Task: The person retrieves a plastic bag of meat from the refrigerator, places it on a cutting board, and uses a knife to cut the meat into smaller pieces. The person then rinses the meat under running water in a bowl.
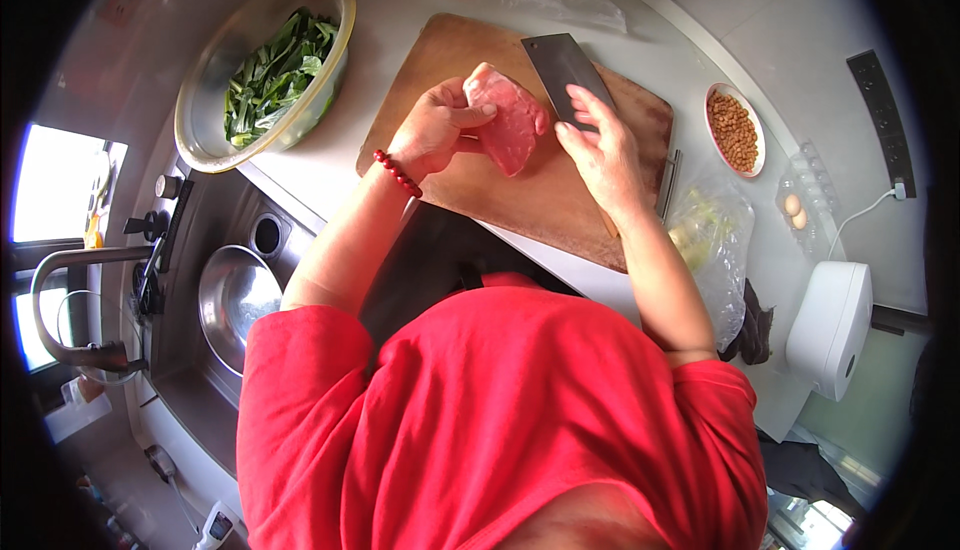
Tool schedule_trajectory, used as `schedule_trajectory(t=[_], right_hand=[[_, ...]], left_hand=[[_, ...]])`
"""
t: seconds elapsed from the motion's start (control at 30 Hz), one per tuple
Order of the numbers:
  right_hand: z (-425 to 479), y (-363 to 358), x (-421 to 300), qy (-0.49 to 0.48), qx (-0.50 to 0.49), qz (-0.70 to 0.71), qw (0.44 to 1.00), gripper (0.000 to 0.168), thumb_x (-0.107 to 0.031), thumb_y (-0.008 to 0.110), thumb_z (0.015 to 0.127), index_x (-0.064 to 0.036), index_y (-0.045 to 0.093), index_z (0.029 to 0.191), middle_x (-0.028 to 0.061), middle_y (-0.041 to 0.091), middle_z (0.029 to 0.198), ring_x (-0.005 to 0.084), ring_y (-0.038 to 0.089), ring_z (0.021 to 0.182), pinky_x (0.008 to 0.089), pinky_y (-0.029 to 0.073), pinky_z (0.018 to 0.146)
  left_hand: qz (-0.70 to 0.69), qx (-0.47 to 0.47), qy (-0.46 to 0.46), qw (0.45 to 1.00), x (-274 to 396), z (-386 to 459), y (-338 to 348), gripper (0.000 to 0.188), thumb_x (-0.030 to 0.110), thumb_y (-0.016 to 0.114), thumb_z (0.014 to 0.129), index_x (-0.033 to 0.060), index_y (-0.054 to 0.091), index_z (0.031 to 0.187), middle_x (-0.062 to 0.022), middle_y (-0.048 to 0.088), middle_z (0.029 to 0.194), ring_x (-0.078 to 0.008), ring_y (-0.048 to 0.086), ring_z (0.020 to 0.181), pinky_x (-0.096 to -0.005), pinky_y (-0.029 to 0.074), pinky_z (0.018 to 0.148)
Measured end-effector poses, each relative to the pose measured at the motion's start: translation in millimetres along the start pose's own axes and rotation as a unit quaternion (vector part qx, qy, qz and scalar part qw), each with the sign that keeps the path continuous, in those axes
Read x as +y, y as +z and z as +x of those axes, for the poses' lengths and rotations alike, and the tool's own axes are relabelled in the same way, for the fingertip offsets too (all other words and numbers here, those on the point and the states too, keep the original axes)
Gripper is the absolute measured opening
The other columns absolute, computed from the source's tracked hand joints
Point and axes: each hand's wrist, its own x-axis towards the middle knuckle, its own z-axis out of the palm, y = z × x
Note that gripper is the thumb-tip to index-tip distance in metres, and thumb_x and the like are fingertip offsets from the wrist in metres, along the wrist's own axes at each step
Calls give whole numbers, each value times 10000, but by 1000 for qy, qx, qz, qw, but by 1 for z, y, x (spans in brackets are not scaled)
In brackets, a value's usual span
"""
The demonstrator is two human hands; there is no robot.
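Observation:
A piece of raw red meat with a pale fatty edge is pinched in my left hand, thumb on top, above the wooden cutting board. My right hand hovers just right of the meat, its fingers apart and holding nothing. Behind those fingers, a dark-bladed cleaver lies on the board. Its blade points to the far side, and my right hand and forearm hide much of the handle.
At the far left stands a large plastic basin of cut leafy greens. On the right are a bowl of brown pieces, eggs in a clear carton, a plastic bag and a white appliance. A sink holds a metal bowl.

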Motion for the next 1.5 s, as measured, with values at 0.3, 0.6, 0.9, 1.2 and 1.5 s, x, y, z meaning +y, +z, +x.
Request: schedule_trajectory(t=[0.3, 0.6, 0.9, 1.2, 1.5], right_hand=[[-32, -18, 18, 25, -87, -389, 917, 422, -177, 649, 777, -67, 514, 1162, 183, 560, 923, 349, 594, 860, 444, 510, 674], [-36, -15, 21, 4, -88, -403, 911, 440, -141, 641, 782, -58, 443, 1166, 203, 534, 965, 368, 587, 856, 467, 511, 663], [-34, -13, 23, 9, -87, -391, 916, 421, -119, 614, 798, -33, 432, 1168, 226, 523, 983, 385, 577, 870, 466, 515, 672], [-38, -13, 23, 8, -79, -390, 917, 425, -127, 621, 795, -39, 436, 1167, 223, 522, 989, 378, 576, 871, 459, 518, 662], [-33, -15, 25, -1, -62, -383, 921, 344, -61, 605, 754, 2, 485, 1071, 232, 563, 893, 383, 604, 785, 466, 514, 654]], left_hand=[[-82, -22, -6, 996, -10, 9, -4, 260, 12, 542, 870, 14, 515, 1129, -103, 601, 1055, -256, 592, 982, -493, 483, 864], [-107, -45, -37, 993, -5, 7, 4, 236, 49, 503, 900, -21, 504, 1126, -147, 574, 1101, -295, 581, 1014, -505, 453, 916], [-104, 15, -54, 993, -2, -1, 8, 251, 69, 536, 892, -31, 518, 1121, -147, 570, 1105, -304, 583, 1009, -491, 465, 910], [60, 33, 55, 996, 17, 0, 17, 228, 62, 576, 864, -20, 543, 1075, -122, 610, 1013, -240, 610, 937, -399, 524, 820], [525, 144, 429, 721, -8, 15, 36, 321, -57, 599, 749, 3, 558, 1062, -126, 629, 932, -232, 628, 842, -320, 502, 744]])
